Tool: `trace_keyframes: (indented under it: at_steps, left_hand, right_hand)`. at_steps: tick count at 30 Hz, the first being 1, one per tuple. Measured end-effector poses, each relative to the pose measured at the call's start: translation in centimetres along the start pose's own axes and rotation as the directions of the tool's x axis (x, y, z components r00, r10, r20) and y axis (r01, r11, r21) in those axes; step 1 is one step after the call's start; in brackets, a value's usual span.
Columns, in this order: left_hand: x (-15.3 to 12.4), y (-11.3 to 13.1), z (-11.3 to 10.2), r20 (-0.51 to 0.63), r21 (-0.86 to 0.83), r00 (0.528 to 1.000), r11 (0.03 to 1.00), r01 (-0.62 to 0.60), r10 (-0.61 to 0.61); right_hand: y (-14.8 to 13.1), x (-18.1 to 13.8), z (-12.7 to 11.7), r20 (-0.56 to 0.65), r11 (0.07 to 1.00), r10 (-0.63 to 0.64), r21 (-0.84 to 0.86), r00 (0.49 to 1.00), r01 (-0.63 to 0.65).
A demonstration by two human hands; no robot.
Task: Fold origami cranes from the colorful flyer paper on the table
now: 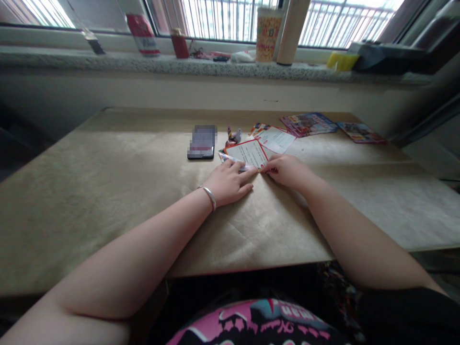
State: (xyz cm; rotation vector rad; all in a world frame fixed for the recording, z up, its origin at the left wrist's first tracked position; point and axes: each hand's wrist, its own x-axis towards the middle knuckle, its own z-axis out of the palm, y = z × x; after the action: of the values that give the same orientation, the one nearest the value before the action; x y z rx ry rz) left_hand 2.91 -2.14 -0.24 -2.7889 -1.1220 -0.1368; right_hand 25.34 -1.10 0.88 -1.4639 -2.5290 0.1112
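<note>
A white paper with a red border [247, 153] lies on the brown paper-covered table [118, 191], folded at its near edge. My left hand [230, 183], with a silver bangle on the wrist, lies flat with its fingers stretched out on the paper's near left part. My right hand [287, 171] pinches the paper's near right corner with closed fingers. A small folded colourful paper figure [233, 136] stands just behind the sheet.
A dark phone [201, 142] lies left of the paper. More printed sheets [276, 139] and two colourful booklets [308, 123] [361, 132] lie at the far right. The windowsill [108, 60] holds cups, a bottle and small items.
</note>
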Motion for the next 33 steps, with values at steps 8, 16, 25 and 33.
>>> trace_keyframes:
  at_steps: [8,16,25,33]
  left_hand:
    - [0.0,0.1,0.2,0.005,-0.015,0.999,0.999,0.039,-0.038]
    - [0.0,0.1,0.2,0.005,-0.013,0.999,0.999,0.041,-0.041]
    - [0.0,0.1,0.2,0.017,-0.031,0.998,0.998,0.055,-0.054]
    - [0.0,0.1,0.0,0.038,-0.074,0.996,0.994,0.079,-0.076]
  right_hand:
    - [0.6,-0.1,0.2,-0.025,0.998,-0.036,0.056,0.999,0.037]
    - [0.7,-0.3,-0.5,0.075,0.998,0.064,-0.029,0.995,-0.062]
    - [2.2,-0.3,-1.2,0.213,0.988,0.148,0.012,0.966,-0.154]
    - [2.6,-0.6,-1.8,0.247,0.981,0.176,0.032,0.953,-0.189]
